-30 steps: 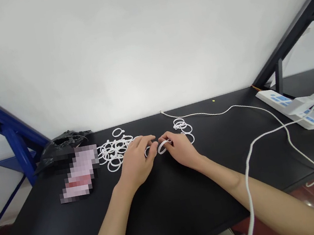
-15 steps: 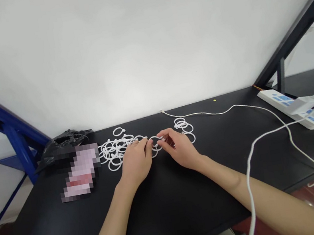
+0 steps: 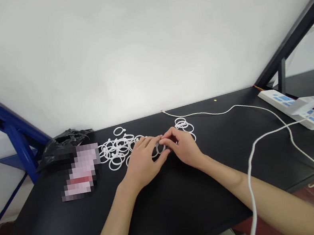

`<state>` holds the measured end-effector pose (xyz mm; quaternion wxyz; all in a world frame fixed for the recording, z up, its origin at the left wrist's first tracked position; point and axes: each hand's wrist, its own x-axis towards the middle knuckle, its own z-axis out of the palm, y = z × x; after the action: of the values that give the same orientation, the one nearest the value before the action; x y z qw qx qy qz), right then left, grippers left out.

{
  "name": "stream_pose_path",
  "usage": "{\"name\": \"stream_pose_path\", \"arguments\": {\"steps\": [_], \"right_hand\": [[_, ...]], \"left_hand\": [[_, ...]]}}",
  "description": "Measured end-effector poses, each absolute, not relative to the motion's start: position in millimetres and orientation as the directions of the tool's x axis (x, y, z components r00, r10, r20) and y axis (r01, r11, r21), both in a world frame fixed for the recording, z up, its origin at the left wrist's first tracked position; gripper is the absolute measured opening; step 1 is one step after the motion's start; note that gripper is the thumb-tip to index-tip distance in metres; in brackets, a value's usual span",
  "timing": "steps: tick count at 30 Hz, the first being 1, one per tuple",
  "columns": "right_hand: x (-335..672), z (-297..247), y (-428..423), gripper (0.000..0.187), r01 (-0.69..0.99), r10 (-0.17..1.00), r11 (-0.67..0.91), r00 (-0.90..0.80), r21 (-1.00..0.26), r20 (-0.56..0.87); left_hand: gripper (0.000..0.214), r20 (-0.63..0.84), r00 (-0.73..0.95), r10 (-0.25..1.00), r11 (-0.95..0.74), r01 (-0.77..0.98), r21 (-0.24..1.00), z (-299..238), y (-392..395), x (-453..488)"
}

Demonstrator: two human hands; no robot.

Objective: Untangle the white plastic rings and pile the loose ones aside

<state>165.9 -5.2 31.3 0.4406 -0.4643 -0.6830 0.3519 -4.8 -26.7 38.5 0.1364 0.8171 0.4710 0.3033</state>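
A white curtain ring (image 3: 158, 149) stands between my two hands, partly hidden by the fingers. My left hand (image 3: 144, 161) curves round its left side, fingertips above and thumb below. Thumb and fingertips of my right hand (image 3: 184, 147) pinch the ring's upper right side, close against the left fingertips. Left of my left hand lies a loose pile of white curtain rings (image 3: 115, 161), each with a small knob. A smaller group of rings (image 3: 188, 127) rests just behind my right hand, partly covered by it.
On the black table (image 3: 175, 219), a pixelated pink item (image 3: 83, 171) and a black plastic bag (image 3: 65, 139) lie at left. A power strip (image 3: 278, 101) with plugged adapters is at right. A white cable (image 3: 249, 170) hangs across my right forearm. A wall closes off the back.
My hands have come together around the ring. The left thumb has swung out to the right under it, and the left fingertips now meet the right ones.
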Motion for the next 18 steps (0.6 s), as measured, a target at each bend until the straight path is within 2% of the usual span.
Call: {"name": "stream_pose_path", "arguments": {"steps": [9,13,18], "right_hand": [[166.1,28.7,-4.9,0.013,0.391,0.890,0.456,-0.226,-0.799,0.397],[167.0,26.3,-3.4,0.018,0.409,0.877,0.481,-0.238,-0.776,0.418],[167.6,24.3,-4.2,0.018,0.425,0.873,0.486,-0.260,-0.763,0.411]], "left_hand": [[0.038,0.309,0.349,0.885,-0.465,0.709,0.531,37.1,-23.4,-4.4],[0.043,0.309,0.331,0.892,-0.449,0.732,0.512,34.2,-23.2,-4.6],[0.031,0.334,0.371,0.866,-0.497,0.704,0.507,36.1,-24.3,-3.3]]}}
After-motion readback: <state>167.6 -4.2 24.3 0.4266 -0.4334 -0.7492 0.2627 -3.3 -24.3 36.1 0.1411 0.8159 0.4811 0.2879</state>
